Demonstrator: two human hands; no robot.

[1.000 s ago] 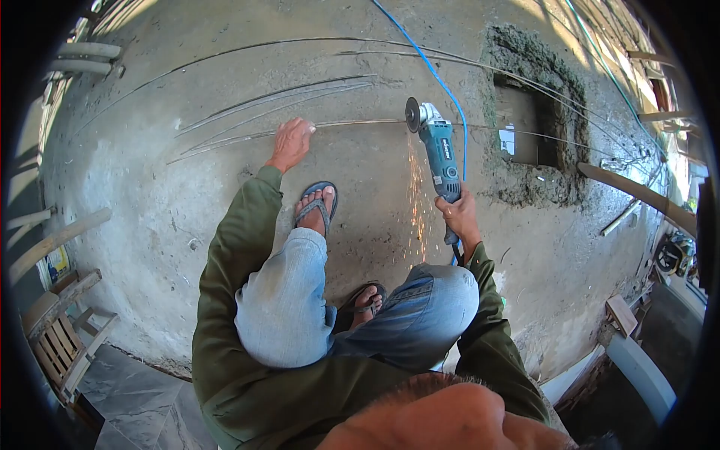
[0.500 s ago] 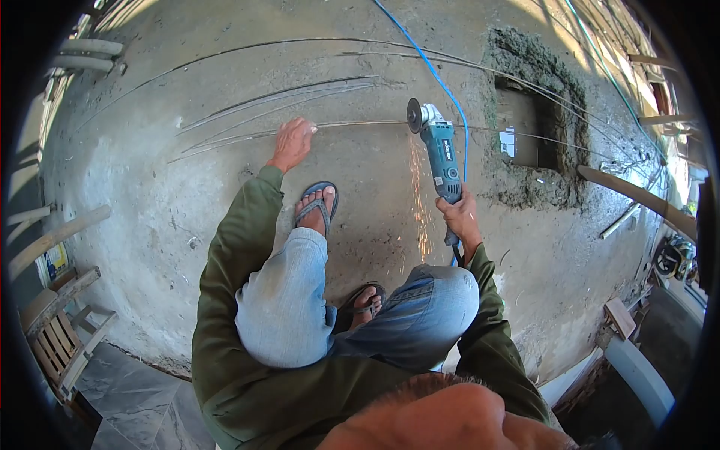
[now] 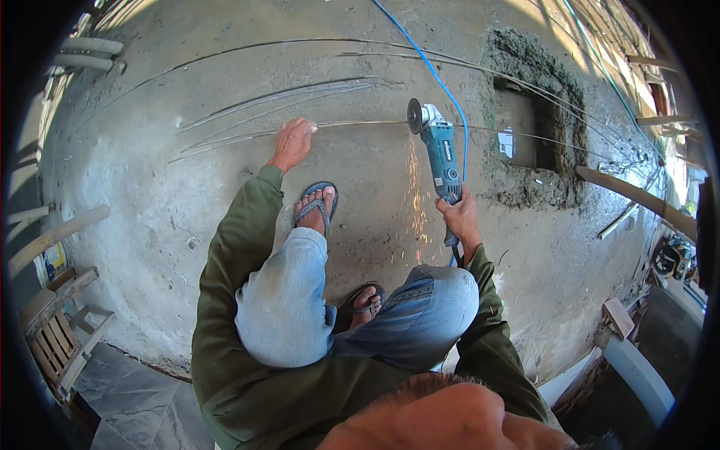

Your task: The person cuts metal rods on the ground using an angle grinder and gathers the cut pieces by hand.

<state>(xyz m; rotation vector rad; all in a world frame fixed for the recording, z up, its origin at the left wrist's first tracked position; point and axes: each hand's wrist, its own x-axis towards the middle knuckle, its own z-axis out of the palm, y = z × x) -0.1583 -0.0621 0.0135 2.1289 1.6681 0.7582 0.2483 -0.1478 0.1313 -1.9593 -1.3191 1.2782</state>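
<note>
My right hand [image 3: 460, 216] is wrapped round the rear body of a teal angle grinder [image 3: 441, 154]. Its dark disc [image 3: 414, 116] touches a thin steel rod [image 3: 360, 123] lying across the floor. Orange sparks [image 3: 417, 195] stream from the disc down toward my knees. My left hand [image 3: 293, 142] is closed on the same rod, to the left of the disc; the fingertips are partly hidden. Beyond that hand several loose rods [image 3: 277, 96] lie on the concrete.
A blue cord [image 3: 435, 71] runs over the floor beyond the grinder. At right, a rectangular pit [image 3: 536, 124] has a rough wet mortar rim. A wooden pole [image 3: 637, 199] lies beside it. My sandalled foot [image 3: 316, 206] is near the rods. A wooden chair [image 3: 64, 341] stands at lower left.
Both hands and the grinder hold almost the same position. The spark stream has shifted slightly in shape while the disc stays on the rod.
</note>
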